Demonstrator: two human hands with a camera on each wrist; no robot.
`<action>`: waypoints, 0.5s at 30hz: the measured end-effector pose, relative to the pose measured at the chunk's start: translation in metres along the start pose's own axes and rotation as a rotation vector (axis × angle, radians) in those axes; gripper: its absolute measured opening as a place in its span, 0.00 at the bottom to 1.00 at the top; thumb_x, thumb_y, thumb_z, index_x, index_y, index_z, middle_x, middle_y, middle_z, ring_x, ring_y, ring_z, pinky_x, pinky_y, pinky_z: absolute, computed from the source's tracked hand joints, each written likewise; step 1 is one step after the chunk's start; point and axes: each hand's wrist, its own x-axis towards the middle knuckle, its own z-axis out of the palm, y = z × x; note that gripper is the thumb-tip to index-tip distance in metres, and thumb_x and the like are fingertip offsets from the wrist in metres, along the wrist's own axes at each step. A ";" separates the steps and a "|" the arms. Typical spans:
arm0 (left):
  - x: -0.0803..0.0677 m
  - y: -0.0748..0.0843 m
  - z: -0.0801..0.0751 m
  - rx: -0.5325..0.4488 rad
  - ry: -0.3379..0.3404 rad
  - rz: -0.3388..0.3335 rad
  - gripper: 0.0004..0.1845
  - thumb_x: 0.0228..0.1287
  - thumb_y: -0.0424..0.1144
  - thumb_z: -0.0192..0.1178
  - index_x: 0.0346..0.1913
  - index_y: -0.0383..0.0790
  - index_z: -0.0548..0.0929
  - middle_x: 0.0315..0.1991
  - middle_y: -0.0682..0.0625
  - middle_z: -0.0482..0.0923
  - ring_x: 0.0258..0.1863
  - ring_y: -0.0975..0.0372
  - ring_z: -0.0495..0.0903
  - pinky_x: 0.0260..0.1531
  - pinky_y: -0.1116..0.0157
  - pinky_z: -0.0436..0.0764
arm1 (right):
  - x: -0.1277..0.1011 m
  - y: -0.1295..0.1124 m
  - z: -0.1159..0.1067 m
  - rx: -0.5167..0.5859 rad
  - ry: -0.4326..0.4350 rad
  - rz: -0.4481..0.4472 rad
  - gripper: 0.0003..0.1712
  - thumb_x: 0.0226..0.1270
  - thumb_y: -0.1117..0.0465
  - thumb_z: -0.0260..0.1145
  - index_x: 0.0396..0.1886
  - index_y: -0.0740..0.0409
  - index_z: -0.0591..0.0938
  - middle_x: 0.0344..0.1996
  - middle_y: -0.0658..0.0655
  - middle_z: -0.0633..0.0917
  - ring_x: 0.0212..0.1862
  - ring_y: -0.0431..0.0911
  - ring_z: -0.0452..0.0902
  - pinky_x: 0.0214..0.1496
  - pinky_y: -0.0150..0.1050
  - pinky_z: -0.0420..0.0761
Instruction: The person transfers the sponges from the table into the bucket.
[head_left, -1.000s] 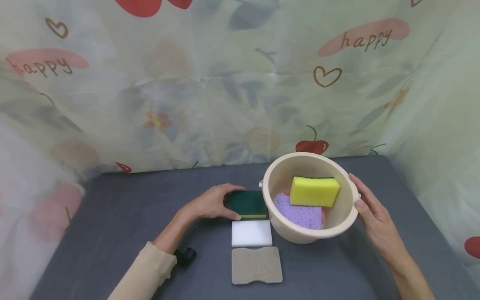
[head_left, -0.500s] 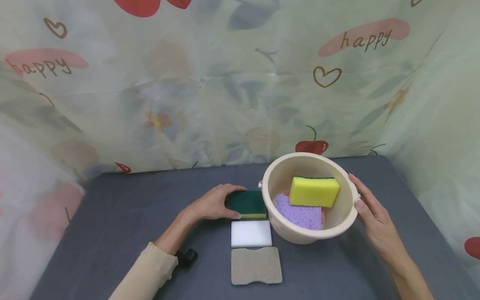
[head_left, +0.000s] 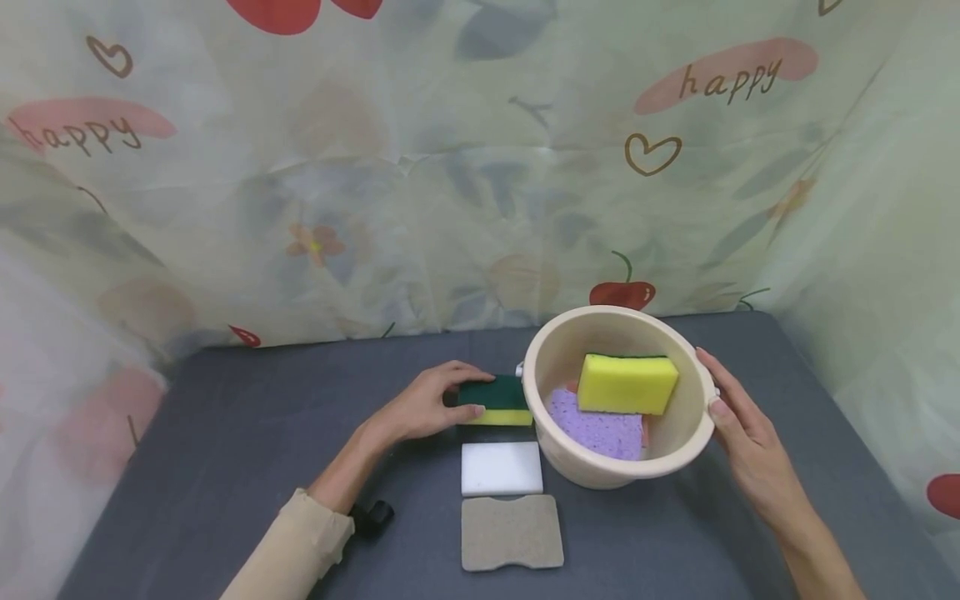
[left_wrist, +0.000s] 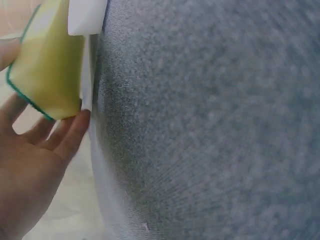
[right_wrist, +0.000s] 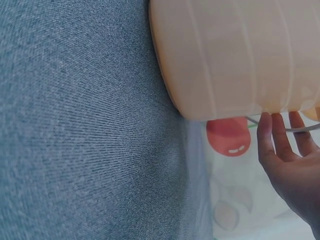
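Note:
My left hand [head_left: 429, 402] pinches a scouring sponge [head_left: 495, 404], green on top and yellow below, just left of the bucket. In the left wrist view the sponge [left_wrist: 47, 60] is tilted between thumb and fingers, apart from the table. My right hand [head_left: 757, 442] rests against the outer right side of the cream bucket [head_left: 585, 467], its thumb at the rim. The right wrist view has fairly straight fingertips touching the bucket wall [right_wrist: 230, 55]. Inside the bucket, a yellow sponge [head_left: 628, 385] leans over a purple sponge [head_left: 596, 429]; something orange-red beneath is mostly hidden.
A white rectangular block [head_left: 501, 468] and a grey notched sponge [head_left: 512, 533] lie in a column left of the bucket. They rest on the dark grey tabletop [head_left: 225, 467]. Printed curtains [head_left: 420, 208] stand behind and at both sides.
The green-and-yellow sponge has lifted and tilted in my left hand, showing more of its yellow side. My right hand and the bucket have stayed in place.

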 end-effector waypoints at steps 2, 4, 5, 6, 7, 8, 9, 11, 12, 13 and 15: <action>0.000 0.000 0.000 -0.023 0.035 0.019 0.23 0.67 0.52 0.64 0.64 0.55 0.79 0.63 0.54 0.72 0.54 0.63 0.76 0.52 0.58 0.78 | 0.000 0.000 0.000 -0.006 0.001 -0.002 0.31 0.82 0.62 0.46 0.80 0.43 0.55 0.76 0.48 0.60 0.67 0.29 0.62 0.54 0.20 0.70; 0.000 0.000 -0.001 -0.054 0.074 0.040 0.22 0.68 0.50 0.64 0.63 0.53 0.80 0.63 0.52 0.72 0.55 0.61 0.77 0.52 0.58 0.78 | 0.000 0.000 0.000 -0.002 0.000 -0.005 0.31 0.82 0.63 0.46 0.80 0.44 0.55 0.76 0.48 0.60 0.68 0.29 0.62 0.54 0.20 0.70; 0.000 0.000 -0.002 -0.072 0.093 0.048 0.21 0.68 0.50 0.64 0.62 0.51 0.80 0.62 0.52 0.73 0.56 0.59 0.77 0.52 0.57 0.79 | 0.000 0.000 0.000 0.005 0.001 -0.006 0.31 0.82 0.63 0.46 0.80 0.44 0.55 0.76 0.48 0.60 0.68 0.29 0.62 0.55 0.20 0.70; 0.000 0.000 -0.003 -0.087 0.112 0.056 0.21 0.68 0.49 0.64 0.62 0.50 0.81 0.62 0.51 0.73 0.56 0.58 0.77 0.52 0.57 0.79 | 0.000 0.000 0.000 0.010 0.003 -0.007 0.31 0.82 0.63 0.46 0.80 0.44 0.56 0.76 0.48 0.60 0.68 0.29 0.62 0.55 0.20 0.70; 0.000 0.000 -0.003 -0.103 0.130 0.062 0.20 0.68 0.48 0.64 0.61 0.49 0.81 0.62 0.51 0.73 0.55 0.57 0.77 0.52 0.56 0.79 | 0.000 0.001 0.000 0.018 0.005 -0.008 0.31 0.82 0.63 0.46 0.80 0.45 0.56 0.76 0.48 0.60 0.68 0.29 0.62 0.55 0.20 0.70; 0.000 0.000 -0.004 -0.116 0.145 0.066 0.20 0.68 0.48 0.64 0.61 0.48 0.81 0.61 0.50 0.74 0.55 0.56 0.77 0.52 0.55 0.79 | 0.000 0.001 0.000 0.023 0.006 -0.008 0.31 0.82 0.64 0.46 0.80 0.45 0.56 0.76 0.49 0.60 0.68 0.30 0.62 0.55 0.20 0.70; -0.001 0.000 -0.005 -0.125 0.157 0.063 0.20 0.68 0.47 0.64 0.61 0.48 0.81 0.60 0.50 0.74 0.55 0.56 0.77 0.52 0.55 0.79 | 0.000 0.001 0.000 0.025 0.006 -0.008 0.31 0.82 0.64 0.46 0.80 0.45 0.56 0.76 0.48 0.60 0.68 0.29 0.62 0.55 0.20 0.70; -0.001 -0.001 -0.006 -0.137 0.173 0.055 0.20 0.68 0.48 0.64 0.60 0.48 0.82 0.59 0.49 0.75 0.54 0.57 0.77 0.53 0.54 0.79 | 0.000 0.001 0.000 0.026 0.007 -0.006 0.31 0.82 0.63 0.46 0.80 0.45 0.56 0.76 0.48 0.60 0.68 0.29 0.62 0.55 0.20 0.70; -0.002 -0.001 -0.006 -0.141 0.176 0.051 0.19 0.68 0.48 0.64 0.59 0.48 0.82 0.59 0.49 0.75 0.54 0.57 0.77 0.54 0.54 0.78 | 0.000 0.001 0.001 0.020 0.007 -0.006 0.31 0.82 0.63 0.46 0.80 0.45 0.56 0.76 0.48 0.60 0.68 0.29 0.62 0.55 0.20 0.70; -0.002 -0.001 -0.007 -0.144 0.180 0.049 0.19 0.68 0.48 0.64 0.59 0.47 0.82 0.59 0.49 0.76 0.54 0.57 0.77 0.54 0.53 0.78 | 0.000 0.001 0.001 0.023 0.008 -0.005 0.31 0.82 0.63 0.46 0.80 0.45 0.56 0.76 0.48 0.60 0.68 0.29 0.62 0.55 0.20 0.70; -0.002 -0.001 -0.007 -0.147 0.192 0.045 0.19 0.68 0.49 0.64 0.59 0.48 0.83 0.59 0.49 0.76 0.54 0.57 0.77 0.54 0.52 0.78 | 0.001 0.002 0.001 0.024 0.006 -0.011 0.31 0.82 0.63 0.46 0.80 0.45 0.56 0.76 0.48 0.60 0.68 0.29 0.62 0.55 0.20 0.70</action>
